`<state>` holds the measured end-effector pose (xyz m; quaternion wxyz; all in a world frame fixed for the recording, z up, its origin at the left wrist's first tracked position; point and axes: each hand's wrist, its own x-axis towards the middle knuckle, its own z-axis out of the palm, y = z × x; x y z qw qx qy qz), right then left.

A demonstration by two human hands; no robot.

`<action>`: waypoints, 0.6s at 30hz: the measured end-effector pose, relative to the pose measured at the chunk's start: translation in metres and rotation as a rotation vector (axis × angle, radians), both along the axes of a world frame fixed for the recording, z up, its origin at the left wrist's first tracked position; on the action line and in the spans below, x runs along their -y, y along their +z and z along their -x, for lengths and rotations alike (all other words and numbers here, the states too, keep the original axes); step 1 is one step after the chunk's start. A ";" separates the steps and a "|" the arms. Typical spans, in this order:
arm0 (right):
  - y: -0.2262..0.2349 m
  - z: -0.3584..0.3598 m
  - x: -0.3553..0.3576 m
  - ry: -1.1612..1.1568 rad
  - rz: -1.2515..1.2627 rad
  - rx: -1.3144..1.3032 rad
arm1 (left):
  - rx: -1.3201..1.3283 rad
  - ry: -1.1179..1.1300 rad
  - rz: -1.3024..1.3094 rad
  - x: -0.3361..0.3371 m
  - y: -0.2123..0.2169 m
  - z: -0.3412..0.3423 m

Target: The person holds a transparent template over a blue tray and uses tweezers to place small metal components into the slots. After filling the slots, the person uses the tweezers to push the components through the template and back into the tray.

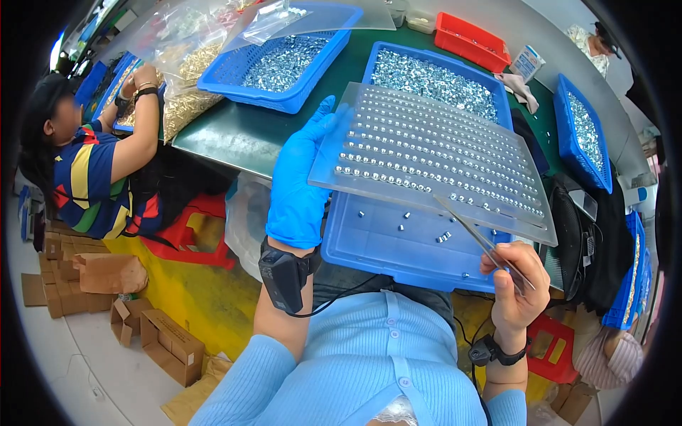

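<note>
My left hand (302, 174), in a blue glove, grips the left edge of a clear plastic plate (329, 157). Rows of small shiny metal cylinders (405, 149) stand across the plate, which is tilted. Bare and closed around a pair of metal tweezers (472, 231), my right hand (520, 287) is at the plate's near right side. The tweezer tips meet or hover by the nearest row; I cannot tell which. Under the plate is a blue tray (355, 241) with several loose metal pieces (444, 236) in it.
Behind the plate, a blue tray (369, 67) and a blue basket (284, 105) hold heaps of metal pieces. A red bin (472, 42) stands at the back. Bags of brass-coloured parts (188, 103) sit near a co-worker (92, 156) at left. A black bag (579, 234) is at right.
</note>
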<state>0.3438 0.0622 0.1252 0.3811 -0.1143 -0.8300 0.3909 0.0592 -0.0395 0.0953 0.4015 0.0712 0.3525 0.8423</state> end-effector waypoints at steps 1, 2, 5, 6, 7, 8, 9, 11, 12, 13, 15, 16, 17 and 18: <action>0.000 0.003 0.001 0.018 -0.003 -0.003 | 0.002 0.000 0.000 0.000 0.000 0.000; 0.001 0.006 0.002 0.034 -0.007 -0.005 | 0.003 -0.001 0.000 0.000 0.000 0.000; 0.004 0.016 0.005 0.062 -0.032 -0.001 | 0.016 -0.021 -0.004 -0.002 -0.002 0.004; 0.005 0.019 0.005 0.073 -0.054 0.005 | 0.017 -0.021 -0.003 -0.002 -0.003 0.005; 0.005 0.022 0.006 0.085 -0.076 0.010 | 0.008 -0.021 0.005 -0.003 -0.003 0.006; 0.006 0.026 0.006 0.086 -0.076 0.010 | -0.002 -0.021 0.013 -0.003 -0.003 0.007; 0.006 0.029 0.007 0.098 -0.085 0.003 | -0.011 -0.021 0.021 -0.003 -0.003 0.007; 0.007 0.034 0.008 0.122 -0.105 -0.010 | -0.012 -0.015 0.019 -0.002 -0.001 0.005; 0.007 0.035 0.008 0.123 -0.105 -0.009 | -0.013 -0.009 0.018 -0.002 0.001 0.003; 0.008 0.036 0.008 0.122 -0.112 -0.006 | -0.013 -0.003 0.017 -0.001 0.002 0.002; 0.009 0.038 0.009 0.121 -0.126 0.000 | -0.007 0.000 0.024 -0.001 0.002 0.003; 0.009 0.039 0.009 0.122 -0.126 0.001 | -0.003 0.002 0.031 -0.002 0.002 0.003; 0.008 0.039 0.009 0.119 -0.120 0.001 | 0.002 0.005 0.038 -0.002 0.002 0.004; 0.008 0.040 0.009 0.117 -0.115 0.001 | 0.002 0.005 0.038 -0.002 0.002 0.005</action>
